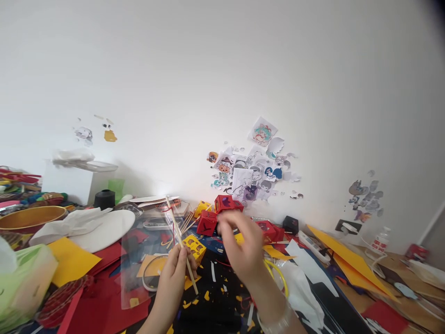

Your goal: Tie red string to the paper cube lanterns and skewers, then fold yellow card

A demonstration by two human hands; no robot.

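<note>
My left hand (178, 265) grips a pale wooden stick (175, 225) partway along, thumb against the near side, fingers wrapped behind. It's slanted up and away, over the clutter; probably tilted so the upper end, with red string (168, 210) on it, sits clear of my knuckles. Lower end pokes out below my palm, above the dark work surface (210, 320). Gripping mid-length likely keeps it balanced.

My right hand (243, 246) is raised to the right of the stick, apart from it, fingers curled inward. Blurred; can't tell if the fingertips pinch anything. Its height seems to keep it off the pile.

Red box (207, 223) is behind, between my hands in view; yellow box (195, 249) is just beyond my left fingers, partly hidden. Both look parked within easy reach. Yellow scraps (207, 295) litter the middle, presumably offcuts left where they fell. Clear plastic sheet (130, 273) lies left, out of the way.
</note>
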